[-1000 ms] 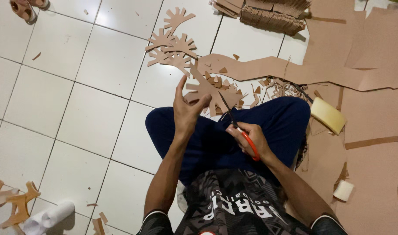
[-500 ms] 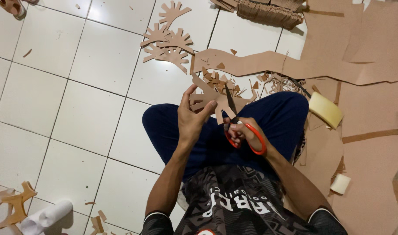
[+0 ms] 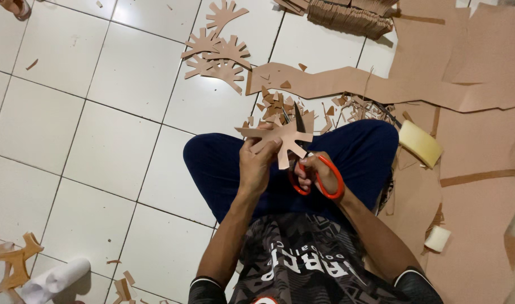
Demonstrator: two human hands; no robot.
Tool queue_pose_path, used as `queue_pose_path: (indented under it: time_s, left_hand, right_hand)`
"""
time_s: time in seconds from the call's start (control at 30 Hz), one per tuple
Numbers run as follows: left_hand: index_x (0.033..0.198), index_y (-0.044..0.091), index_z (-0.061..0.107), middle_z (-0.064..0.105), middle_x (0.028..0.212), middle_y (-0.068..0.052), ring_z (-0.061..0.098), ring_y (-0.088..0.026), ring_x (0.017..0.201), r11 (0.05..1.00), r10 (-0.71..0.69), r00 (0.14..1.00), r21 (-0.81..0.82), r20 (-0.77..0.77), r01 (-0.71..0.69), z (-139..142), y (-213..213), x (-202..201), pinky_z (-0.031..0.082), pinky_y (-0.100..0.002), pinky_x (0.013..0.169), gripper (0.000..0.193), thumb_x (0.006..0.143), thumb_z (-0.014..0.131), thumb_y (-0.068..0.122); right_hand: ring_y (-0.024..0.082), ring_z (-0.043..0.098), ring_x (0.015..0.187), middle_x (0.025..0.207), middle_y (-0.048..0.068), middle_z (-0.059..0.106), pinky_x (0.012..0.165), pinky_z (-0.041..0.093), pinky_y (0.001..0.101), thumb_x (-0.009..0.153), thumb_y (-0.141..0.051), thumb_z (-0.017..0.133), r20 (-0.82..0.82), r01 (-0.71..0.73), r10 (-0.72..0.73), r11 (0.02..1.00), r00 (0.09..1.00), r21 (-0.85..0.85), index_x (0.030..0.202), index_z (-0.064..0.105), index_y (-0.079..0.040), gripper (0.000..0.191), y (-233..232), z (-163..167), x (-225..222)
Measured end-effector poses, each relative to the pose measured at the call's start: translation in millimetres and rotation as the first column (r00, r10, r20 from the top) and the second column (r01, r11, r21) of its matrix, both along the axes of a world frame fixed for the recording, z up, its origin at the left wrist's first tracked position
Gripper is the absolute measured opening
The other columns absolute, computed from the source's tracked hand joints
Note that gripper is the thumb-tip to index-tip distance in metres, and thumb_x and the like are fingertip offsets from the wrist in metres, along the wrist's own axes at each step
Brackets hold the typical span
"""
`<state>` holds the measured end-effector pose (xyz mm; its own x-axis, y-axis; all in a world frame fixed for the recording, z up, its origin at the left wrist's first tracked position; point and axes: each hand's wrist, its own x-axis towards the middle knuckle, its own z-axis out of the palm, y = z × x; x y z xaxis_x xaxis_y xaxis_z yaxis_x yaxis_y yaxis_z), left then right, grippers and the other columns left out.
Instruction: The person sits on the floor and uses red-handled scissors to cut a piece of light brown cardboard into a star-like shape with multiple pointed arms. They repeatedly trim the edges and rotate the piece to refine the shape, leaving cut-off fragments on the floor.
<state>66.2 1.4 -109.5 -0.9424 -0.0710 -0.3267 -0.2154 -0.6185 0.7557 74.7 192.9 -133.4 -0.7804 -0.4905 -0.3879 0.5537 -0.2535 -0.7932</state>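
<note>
The cardboard cutout (image 3: 280,138) hides most of the scissors' blades (image 3: 298,121).

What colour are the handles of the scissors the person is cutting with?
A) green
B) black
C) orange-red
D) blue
C: the scissors in the right hand have bright orange-red loop handles, while the left hand holds the branched cardboard shape at the blades.

Cardboard cutout (image 3: 283,138) in my fingers: matt brown, smooth. Scissors (image 3: 309,169): glossy orange plastic handles, dark metal blades. Floor (image 3: 100,135) beneath: glossy white tile.
</note>
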Motion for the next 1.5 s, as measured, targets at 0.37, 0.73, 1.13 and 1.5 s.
queue_pose_path:
  time_s: [0.37,0.73,1.13,1.5]
  left_hand:
    - [0.127,0.003,0.058,0.064,0.103,-0.005,0.062,-0.011,0.096,0.983,-0.034,0.997,0.181,0.067,0.021,-15,11,25,0.054,-0.026,0.08,0.03,0.102,0.062,0.019]
    - [0.117,-0.004,0.07,0.075,0.109,-0.015,0.073,-0.017,0.099,0.946,-0.251,0.968,-0.213,-0.007,0.244,-13,8,15,0.061,-0.028,0.093,0.031,0.107,0.058,0.022]
    - [0.13,0.003,0.069,0.069,0.131,-0.008,0.071,-0.013,0.105,0.846,-0.113,0.971,-0.533,-0.208,-0.016,0,10,-18,0.061,-0.026,0.091,0.04,0.091,0.078,0.009]
    - [0.13,0.001,0.068,0.069,0.133,-0.013,0.071,-0.018,0.108,0.879,-0.078,0.981,-0.476,-0.18,-0.018,1,11,-14,0.061,-0.028,0.094,0.043,0.089,0.079,0.007]
  right_hand:
    - [0.013,0.047,0.049,0.065,0.003,0.052,0.045,0.043,0.0294,0.098,-0.048,0.035,0.075,0.098,-0.099,0.995,0.992,0.019,0.09,0.058,-0.005,0.049,2,-19,-1]
    - [0.014,0.047,0.047,0.07,0.006,0.055,0.043,0.041,0.0292,0.106,-0.038,0.05,0.12,0.091,-0.101,0.992,0.988,0.082,0.093,0.056,-0.006,0.035,6,-40,0]
    - [0.014,0.053,0.041,0.057,0.007,0.058,0.039,0.042,0.0268,0.106,-0.016,0.051,-0.315,0.126,-0.038,0.957,0.948,0.263,0.087,0.064,0.003,0.029,-6,-18,6]
    - [0.009,0.047,0.042,0.06,-0.003,0.05,0.039,0.039,0.0253,0.097,-0.024,0.055,0.017,0.23,-0.245,0.93,0.969,0.288,0.095,0.064,-0.01,0.017,-29,-30,20]
